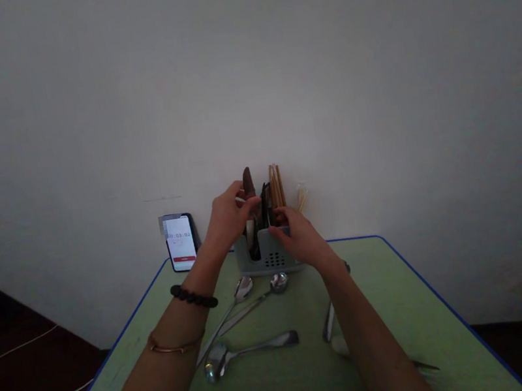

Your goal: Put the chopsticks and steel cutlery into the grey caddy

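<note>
A grey cutlery holder (271, 258) stands at the far edge of the green table (407, 304), against the wall. It holds a dark wooden spoon (248, 183), wooden chopsticks (276, 185) and other dark utensils. My left hand (231, 217) is raised at the holder's left top, fingers pinched on the handle of the dark wooden spoon. My right hand (299, 234) rests on the holder's right front, fingers curled over its rim among the utensils. What those fingers hold is hidden.
Several metal spoons (246, 350) lie loose on the table in front of the holder, one partly under my right forearm. A phone (180, 242) with a lit screen leans on the wall at the back left. White cables (13, 350) run over the dark floor, left.
</note>
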Motion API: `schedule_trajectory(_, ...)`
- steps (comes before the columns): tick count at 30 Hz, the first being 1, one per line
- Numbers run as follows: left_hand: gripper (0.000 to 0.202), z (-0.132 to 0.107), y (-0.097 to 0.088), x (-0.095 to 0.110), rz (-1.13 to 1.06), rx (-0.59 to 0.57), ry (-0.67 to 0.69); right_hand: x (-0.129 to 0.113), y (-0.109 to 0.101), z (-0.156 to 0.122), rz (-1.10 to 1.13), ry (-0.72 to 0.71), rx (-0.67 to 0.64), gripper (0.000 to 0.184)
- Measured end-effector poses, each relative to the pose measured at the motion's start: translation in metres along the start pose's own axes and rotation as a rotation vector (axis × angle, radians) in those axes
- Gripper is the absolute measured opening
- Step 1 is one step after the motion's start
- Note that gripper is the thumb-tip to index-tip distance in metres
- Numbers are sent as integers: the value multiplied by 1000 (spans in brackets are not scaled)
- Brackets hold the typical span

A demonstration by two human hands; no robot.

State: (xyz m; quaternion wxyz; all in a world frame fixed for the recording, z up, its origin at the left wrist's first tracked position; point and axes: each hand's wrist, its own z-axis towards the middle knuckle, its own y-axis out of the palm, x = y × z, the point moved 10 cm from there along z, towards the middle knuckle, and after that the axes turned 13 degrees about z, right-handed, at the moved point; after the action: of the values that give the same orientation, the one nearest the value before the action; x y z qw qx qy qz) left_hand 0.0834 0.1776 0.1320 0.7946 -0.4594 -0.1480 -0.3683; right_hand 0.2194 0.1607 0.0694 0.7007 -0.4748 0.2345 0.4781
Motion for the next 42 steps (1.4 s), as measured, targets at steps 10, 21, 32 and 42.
schedule_trajectory(10,23,7,24,-8,82,-185,84,2,3,0,-39,39,-48,34)
schedule_trajectory(21,20,1,50,-37,85,-240,12,3,2,-1,-6,-3,-36,39)
schedule_trajectory(32,29,19,38,-1,163,-65,159,2,3,-1,-44,-3,-45,30)
schedule_trajectory(42,33,36,34,8,166,-108,115,-8,-5,3,-33,-81,37,34)
